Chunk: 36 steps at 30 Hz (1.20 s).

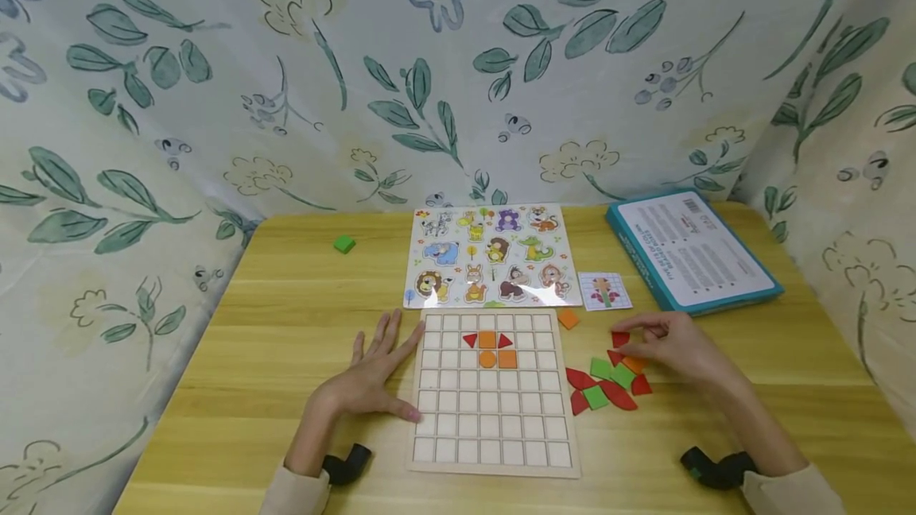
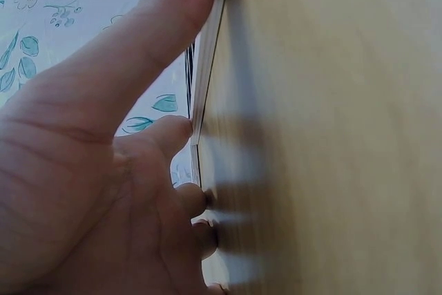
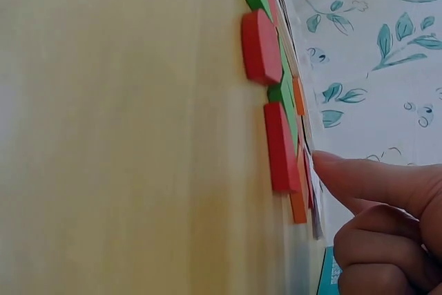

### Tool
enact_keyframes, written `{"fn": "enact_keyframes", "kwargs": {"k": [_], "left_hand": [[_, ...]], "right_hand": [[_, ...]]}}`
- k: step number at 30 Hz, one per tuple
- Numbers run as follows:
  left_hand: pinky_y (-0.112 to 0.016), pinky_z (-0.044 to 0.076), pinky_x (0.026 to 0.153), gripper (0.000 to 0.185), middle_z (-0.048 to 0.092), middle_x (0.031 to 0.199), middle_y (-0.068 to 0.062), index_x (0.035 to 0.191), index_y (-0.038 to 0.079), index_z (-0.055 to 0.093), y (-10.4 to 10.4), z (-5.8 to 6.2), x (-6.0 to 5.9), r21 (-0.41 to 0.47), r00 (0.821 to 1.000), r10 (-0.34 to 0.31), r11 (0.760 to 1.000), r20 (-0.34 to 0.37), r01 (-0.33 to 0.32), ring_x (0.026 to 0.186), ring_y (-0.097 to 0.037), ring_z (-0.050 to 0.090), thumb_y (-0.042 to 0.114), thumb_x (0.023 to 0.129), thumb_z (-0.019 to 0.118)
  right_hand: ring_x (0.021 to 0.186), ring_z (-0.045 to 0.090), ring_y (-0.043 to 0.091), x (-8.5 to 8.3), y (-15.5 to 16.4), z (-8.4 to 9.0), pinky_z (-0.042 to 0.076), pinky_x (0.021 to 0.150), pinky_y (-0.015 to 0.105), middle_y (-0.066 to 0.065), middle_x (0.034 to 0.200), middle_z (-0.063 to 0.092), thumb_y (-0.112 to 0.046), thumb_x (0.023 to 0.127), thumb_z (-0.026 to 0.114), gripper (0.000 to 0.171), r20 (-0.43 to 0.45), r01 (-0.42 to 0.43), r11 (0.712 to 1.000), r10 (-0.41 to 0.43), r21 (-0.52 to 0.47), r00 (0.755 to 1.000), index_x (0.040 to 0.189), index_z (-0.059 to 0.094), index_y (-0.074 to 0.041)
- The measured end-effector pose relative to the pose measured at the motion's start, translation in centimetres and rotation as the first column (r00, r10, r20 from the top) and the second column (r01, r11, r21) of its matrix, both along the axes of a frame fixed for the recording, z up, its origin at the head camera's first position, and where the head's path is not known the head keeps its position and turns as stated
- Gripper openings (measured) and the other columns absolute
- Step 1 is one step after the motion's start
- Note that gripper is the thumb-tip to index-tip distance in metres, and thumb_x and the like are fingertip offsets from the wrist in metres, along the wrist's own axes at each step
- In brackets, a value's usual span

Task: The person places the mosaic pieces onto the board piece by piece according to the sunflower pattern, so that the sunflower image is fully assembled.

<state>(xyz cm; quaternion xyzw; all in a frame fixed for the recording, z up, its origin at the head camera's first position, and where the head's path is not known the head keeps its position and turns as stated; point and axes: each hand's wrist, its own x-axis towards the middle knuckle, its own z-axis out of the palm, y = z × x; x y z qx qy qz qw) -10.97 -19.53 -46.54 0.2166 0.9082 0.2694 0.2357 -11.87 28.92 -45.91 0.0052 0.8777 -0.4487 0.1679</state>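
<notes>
A wooden grid board (image 1: 488, 402) lies on the table, holding two orange squares (image 1: 487, 339), an orange circle (image 1: 487, 359) and two red triangles (image 1: 469, 340). My left hand (image 1: 368, 378) is spread flat at its left side, thumb and index finger touching the edge. In the left wrist view the thumb (image 2: 159, 18) lies along that edge. To the right of the board, my right hand (image 1: 676, 346) pinches a small red piece (image 1: 620, 338) between thumb and finger, over a loose pile of red, green and orange pieces (image 1: 601, 368). The piece's full outline is partly hidden by the fingers.
Behind the board lies an animal puzzle sheet (image 1: 494, 257). A small pattern card (image 1: 605, 291) is right of it, near a teal box (image 1: 694, 249). One orange square (image 1: 568, 319) lies beside the board's top right corner; a green piece (image 1: 344, 244) lies far left.
</notes>
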Motion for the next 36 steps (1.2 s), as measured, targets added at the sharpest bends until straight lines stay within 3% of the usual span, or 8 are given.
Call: {"fn": "enact_keyframes", "kwargs": {"k": [9,17,20,27,30,36], "left_hand": [[-0.073,-0.02,0.119,0.131,-0.026,0.17,-0.02,0.168,0.022,0.006,-0.2,-0.1,-0.1,0.0,1.0,-0.001,1.0,-0.005,0.001,0.157,-0.043,-0.026,0.05,0.072,0.091],[-0.072,-0.021,0.119,0.131,-0.027,0.17,-0.02,0.168,0.022,0.005,-0.1,-0.1,-0.1,-0.001,1.0,-0.002,1.0,-0.003,0.002,0.157,-0.042,-0.027,0.051,0.072,0.09],[-0.072,-0.021,0.119,0.13,-0.027,0.17,-0.019,0.168,0.023,0.005,-0.1,-0.2,-0.1,-0.004,1.0,-0.003,1.0,-0.001,0.003,0.157,-0.041,-0.027,0.052,0.072,0.09],[-0.073,-0.021,0.119,0.131,-0.027,0.17,-0.019,0.168,0.022,0.006,-0.1,-0.2,0.0,0.007,1.0,-0.002,1.0,0.0,0.002,0.157,-0.043,-0.027,0.051,0.072,0.09],[-0.072,-0.021,0.119,0.131,-0.027,0.17,-0.019,0.168,0.022,0.005,0.0,-0.2,-0.1,0.004,1.0,-0.001,1.0,0.004,0.001,0.157,-0.042,-0.027,0.051,0.072,0.09],[-0.072,-0.021,0.119,0.131,-0.028,0.169,-0.019,0.168,0.022,0.005,0.0,0.0,0.0,0.001,1.0,-0.002,1.0,0.004,0.002,0.157,-0.042,-0.027,0.05,0.072,0.09]], "right_hand": [[0.061,0.038,0.015,-0.1,0.4,-0.1,0.029,0.054,0.031,-0.002,0.065,0.036,-0.029,0.092,0.08,0.042,-0.018,-0.008,0.998,0.009,0.058,1.0,0.125,0.073,-0.004],[0.062,0.042,0.018,-0.4,-0.3,-0.1,0.03,0.055,0.031,-0.003,0.063,0.039,-0.037,0.09,0.08,0.048,0.02,0.003,0.997,-0.004,0.081,1.0,0.126,0.074,-0.007],[0.06,0.042,0.018,-0.5,-0.3,-0.1,0.03,0.054,0.03,-0.002,0.064,0.039,-0.034,0.09,0.081,0.044,0.03,-0.009,0.998,0.007,0.059,1.0,0.123,0.075,-0.007],[0.066,0.042,0.017,-0.4,-0.1,-0.1,0.03,0.058,0.029,-0.001,0.082,0.061,-0.029,0.089,0.082,0.03,0.038,-0.078,0.995,0.076,0.07,0.996,0.111,0.08,-0.01],[0.066,0.042,0.017,-0.6,-0.4,-0.2,0.03,0.057,0.028,0.0,0.075,0.054,-0.029,0.089,0.082,0.029,0.035,-0.085,0.994,0.083,0.065,0.996,0.11,0.081,-0.01],[0.074,0.043,0.015,-1.0,-1.2,-0.4,0.029,0.059,0.027,0.0,0.082,0.058,-0.031,0.09,0.081,0.028,0.011,-0.101,0.993,0.101,0.061,0.995,0.11,0.081,-0.01]]}}
